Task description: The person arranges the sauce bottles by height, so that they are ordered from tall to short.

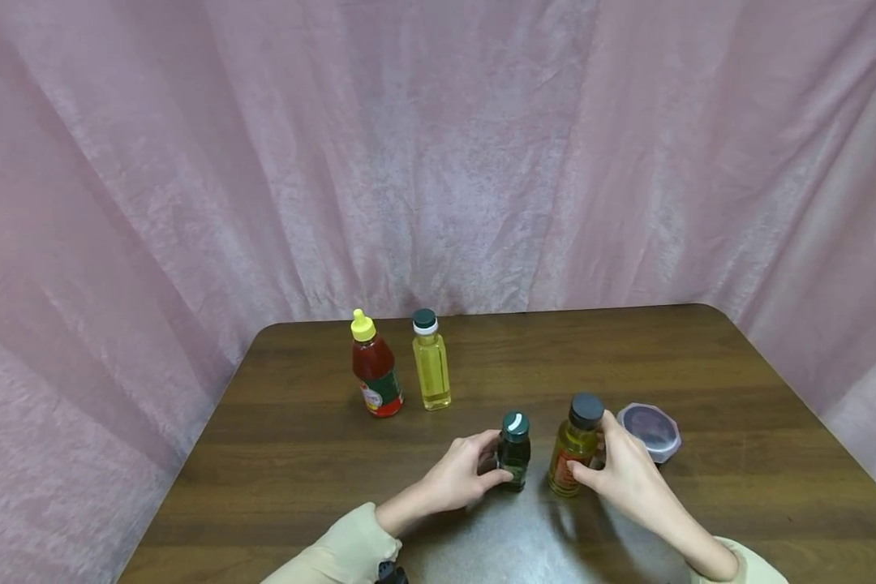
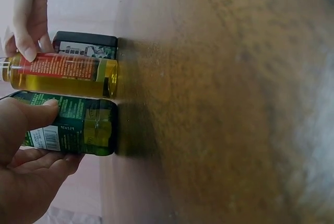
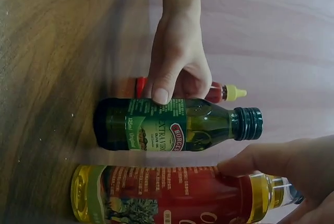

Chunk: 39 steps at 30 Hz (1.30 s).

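My left hand [image 1: 454,477] holds a small dark green bottle of extra virgin olive oil [image 1: 514,456], thumb on one side and fingers on the other. Its dark green cap points up. Just to the right, a taller bottle of golden oil [image 1: 565,458] with a red label and dark grey cap is gripped by my right hand [image 1: 631,478]. Both bottles stand upright near the middle of the table, side by side with a small gap. In the right wrist view, my right thumb [image 3: 250,157] presses the top of the red label [image 3: 180,192].
A red sauce bottle [image 1: 375,375] with a yellow nozzle and a clear bottle of pale yellow oil [image 1: 431,369] stand farther back, to the left. A clear container with a dark top [image 1: 651,430] sits right behind my right hand. Pink curtain [image 1: 438,162] hangs behind the wooden table [image 1: 299,454].
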Tool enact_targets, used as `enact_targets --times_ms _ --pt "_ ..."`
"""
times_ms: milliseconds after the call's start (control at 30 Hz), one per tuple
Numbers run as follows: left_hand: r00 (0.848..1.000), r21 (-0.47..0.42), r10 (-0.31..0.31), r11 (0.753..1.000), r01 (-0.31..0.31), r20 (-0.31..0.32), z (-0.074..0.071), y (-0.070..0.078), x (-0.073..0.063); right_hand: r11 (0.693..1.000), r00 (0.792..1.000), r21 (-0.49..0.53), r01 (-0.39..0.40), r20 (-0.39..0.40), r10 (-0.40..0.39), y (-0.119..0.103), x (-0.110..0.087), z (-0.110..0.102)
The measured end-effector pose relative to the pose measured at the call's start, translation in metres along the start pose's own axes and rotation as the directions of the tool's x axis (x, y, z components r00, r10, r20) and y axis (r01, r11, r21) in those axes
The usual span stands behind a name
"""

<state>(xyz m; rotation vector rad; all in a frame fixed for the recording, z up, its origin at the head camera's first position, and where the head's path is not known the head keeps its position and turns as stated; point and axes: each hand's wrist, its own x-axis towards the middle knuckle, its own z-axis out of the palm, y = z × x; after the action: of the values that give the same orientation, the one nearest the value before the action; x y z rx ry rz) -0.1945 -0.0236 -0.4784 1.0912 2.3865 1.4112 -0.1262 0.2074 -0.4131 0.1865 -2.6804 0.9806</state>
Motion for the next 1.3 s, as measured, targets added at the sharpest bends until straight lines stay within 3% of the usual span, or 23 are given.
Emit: enact_targets --times_ms 300,800,1300 --pt "1.0 0.042 0.019 0.999 -0.019 0.006 0.0 -0.001 0.0 0.998 0.998 -0.022 0.061 -0.002 -0.061 -0.003 0.01 -0.007" --pt "1.0 0.081 0.005 0.997 -0.006 0.006 -0.001 0.001 0.0 0.991 0.979 0.078 0.109 0.163 -0.121 -0.041 0.076 -0.042" --pt "1.0 0.086 -0.006 0.996 0.005 0.011 -0.001 -0.002 -0.001 0.992 0.955 0.029 0.119 0.272 -0.123 -0.048 0.143 -0.01"
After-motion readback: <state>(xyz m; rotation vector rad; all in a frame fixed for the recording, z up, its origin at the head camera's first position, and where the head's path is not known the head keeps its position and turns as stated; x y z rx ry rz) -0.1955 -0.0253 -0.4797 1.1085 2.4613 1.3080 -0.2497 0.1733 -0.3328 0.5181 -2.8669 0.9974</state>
